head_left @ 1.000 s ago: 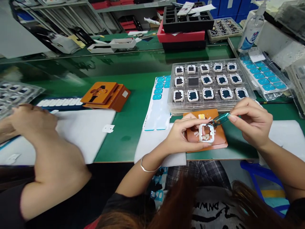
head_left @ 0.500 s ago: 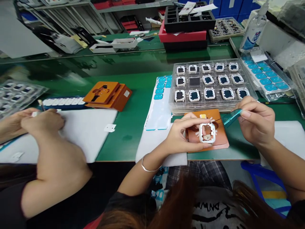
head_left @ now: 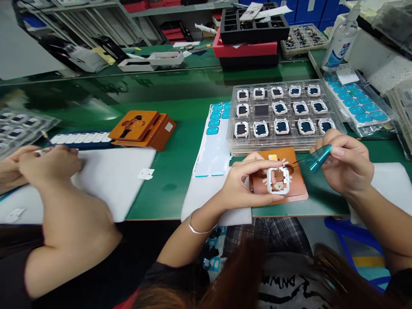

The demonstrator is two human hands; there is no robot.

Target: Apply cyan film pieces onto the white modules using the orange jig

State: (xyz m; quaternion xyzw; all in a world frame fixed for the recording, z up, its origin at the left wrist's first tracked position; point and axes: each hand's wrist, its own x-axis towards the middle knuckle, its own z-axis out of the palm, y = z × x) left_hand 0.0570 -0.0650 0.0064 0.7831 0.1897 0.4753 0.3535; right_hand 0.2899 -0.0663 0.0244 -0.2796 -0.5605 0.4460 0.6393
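A white square frame with rounded corners is pinched at its edge between the thumb and fingers of my left hand. It sits over an orange-brown block, whose top is partly hidden by the frame and hand. To the right, my right hand grips a curled piece of shiny teal film between thumb and fingertips. The film hangs above the block's right edge, apart from the frame.
Behind my hands stands a clear tray of white frames. Teal-sticker sheets lie left of it. More sheets in plastic and a pump bottle are at right. A co-worker's hands work at far left, near another orange block.
The teal film has curled and turned in my right hand, its free end now pointing down to the left. My left hand still holds the frame in about the same place.
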